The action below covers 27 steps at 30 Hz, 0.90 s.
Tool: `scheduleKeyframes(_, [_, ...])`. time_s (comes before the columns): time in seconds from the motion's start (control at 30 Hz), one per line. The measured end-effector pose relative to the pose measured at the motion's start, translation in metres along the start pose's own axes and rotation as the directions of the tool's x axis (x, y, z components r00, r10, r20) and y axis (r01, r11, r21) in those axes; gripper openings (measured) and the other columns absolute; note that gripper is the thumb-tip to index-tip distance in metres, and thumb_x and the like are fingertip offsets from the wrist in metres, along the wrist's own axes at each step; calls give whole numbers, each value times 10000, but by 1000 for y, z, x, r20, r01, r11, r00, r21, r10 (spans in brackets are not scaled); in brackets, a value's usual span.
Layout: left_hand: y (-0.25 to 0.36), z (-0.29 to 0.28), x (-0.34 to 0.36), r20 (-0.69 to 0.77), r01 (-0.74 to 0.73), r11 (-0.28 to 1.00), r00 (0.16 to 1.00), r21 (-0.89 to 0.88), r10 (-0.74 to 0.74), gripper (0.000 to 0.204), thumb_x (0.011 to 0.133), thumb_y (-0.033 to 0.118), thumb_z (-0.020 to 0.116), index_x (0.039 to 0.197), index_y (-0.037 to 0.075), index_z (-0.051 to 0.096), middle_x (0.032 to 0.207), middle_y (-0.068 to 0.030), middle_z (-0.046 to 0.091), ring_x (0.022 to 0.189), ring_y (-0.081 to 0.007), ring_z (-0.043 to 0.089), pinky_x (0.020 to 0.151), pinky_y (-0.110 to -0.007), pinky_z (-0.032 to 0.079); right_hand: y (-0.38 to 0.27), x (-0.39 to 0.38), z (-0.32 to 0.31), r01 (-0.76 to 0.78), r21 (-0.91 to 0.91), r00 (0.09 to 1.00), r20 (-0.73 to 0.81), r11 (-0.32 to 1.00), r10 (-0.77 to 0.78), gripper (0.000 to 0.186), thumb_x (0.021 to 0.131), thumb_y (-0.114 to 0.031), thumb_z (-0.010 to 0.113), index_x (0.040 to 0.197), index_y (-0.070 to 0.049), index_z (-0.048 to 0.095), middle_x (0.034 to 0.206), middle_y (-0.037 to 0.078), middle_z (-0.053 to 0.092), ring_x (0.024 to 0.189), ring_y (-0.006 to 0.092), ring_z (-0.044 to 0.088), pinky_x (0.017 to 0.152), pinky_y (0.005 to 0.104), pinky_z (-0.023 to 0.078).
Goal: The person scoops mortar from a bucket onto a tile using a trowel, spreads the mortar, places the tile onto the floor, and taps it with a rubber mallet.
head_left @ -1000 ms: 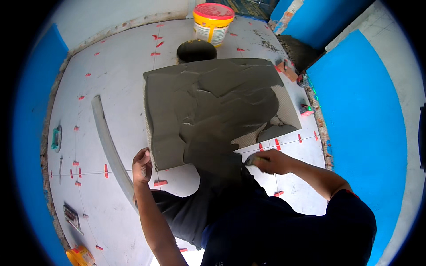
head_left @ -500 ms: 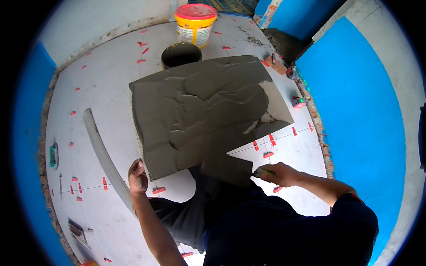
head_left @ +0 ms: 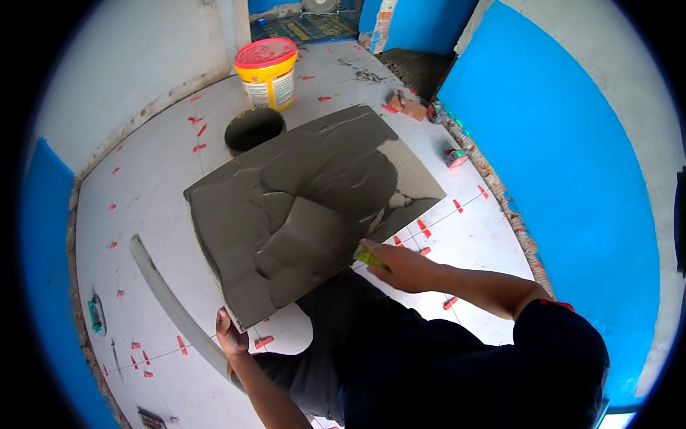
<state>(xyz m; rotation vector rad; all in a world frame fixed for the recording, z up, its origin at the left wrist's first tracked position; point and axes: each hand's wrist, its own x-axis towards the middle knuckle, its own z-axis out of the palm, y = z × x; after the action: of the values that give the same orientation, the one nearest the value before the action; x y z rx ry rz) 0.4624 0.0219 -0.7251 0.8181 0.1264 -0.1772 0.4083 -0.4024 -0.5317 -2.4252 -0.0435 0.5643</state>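
Observation:
A large tile (head_left: 421,174) is tilted in front of me, its ribbed back mostly spread with wet grey mortar (head_left: 236,207). Bare ribs show towards its right corner. My left hand (head_left: 232,334) grips the tile's near left corner, thumb at the edge. In my right hand (head_left: 400,266) is the yellow-green handle of a trowel (head_left: 304,230). The trowel's flat rectangular blade, grey with mortar, lies against the coating near the middle of the tile. My dark-trousered leg shows beneath the near edge.
Behind the tile stand an open mortar-smeared bucket (head_left: 255,129) and a yellow bucket with a red lid (head_left: 266,71). Red wedges (head_left: 264,342) sit along the floor joints. A long grey strip (head_left: 171,297) lies left; a tape measure (head_left: 454,158) and brick piece (head_left: 407,106) lie right.
My right hand has moved up and left, carrying the trowel blade from the tile's near edge onto the mortar. The view has shifted, and the tile appears turned, its right side farther away.

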Motion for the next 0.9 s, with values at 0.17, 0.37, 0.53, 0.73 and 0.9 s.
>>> scheduleKeyframes(0.17, [-11, -20, 0, 80, 4, 999, 997, -42, -1, 386, 963, 339, 606, 1179, 19, 603, 1211, -101, 645, 1157, -250, 583, 1025, -416, 427, 71, -17, -37, -167, -17, 956, -245, 986, 158, 589, 982, -305, 559, 1464, -31, 361, 1120, 289, 633, 1026, 429, 629, 893, 454, 500])
scheduleKeyframes(0.37, [-25, -29, 5, 2, -9, 992, 1000, -122, 9, 463, 959, 380, 614, 1253, 25, 573, 1247, -93, 627, 1172, -254, 574, 1043, -431, 418, 135, -22, -85, -341, 129, 849, -383, 931, 364, 501, 995, -302, 560, 1401, -27, 457, 885, 183, 668, 605, 204, 644, 599, 359, 540])
scheduleKeyframes(0.53, [-28, -38, 7, -63, 23, 988, 997, -155, -33, 483, 964, 378, 609, 1296, 30, 561, 1277, -91, 622, 1191, -255, 567, 1057, -430, 411, 163, -23, -100, -212, 463, 861, -329, 861, 388, 365, 1015, -289, 511, 1302, -63, 530, 790, 20, 538, 544, 84, 490, 457, 257, 454])
scheduleKeyframes(0.73, [-34, -37, -10, -96, 0, 982, 995, -191, -19, 513, 959, 378, 617, 1320, 20, 548, 1299, -94, 613, 1261, -252, 513, 1104, -418, 344, 199, -38, -106, -177, 586, 833, -339, 791, 437, 404, 1012, -289, 498, 1354, -75, 516, 833, 35, 554, 574, 84, 495, 467, 261, 459])
scheduleKeyframes(0.9, [-30, -84, -32, -55, -124, 969, 992, -214, 115, 313, 907, 266, 686, 1111, 29, 671, 1256, -69, 632, 1234, -240, 527, 1081, -440, 363, 226, -46, -121, -255, 500, 770, -413, 828, 486, 444, 1006, -309, 520, 1384, -76, 501, 770, 35, 564, 537, 97, 515, 460, 279, 464])
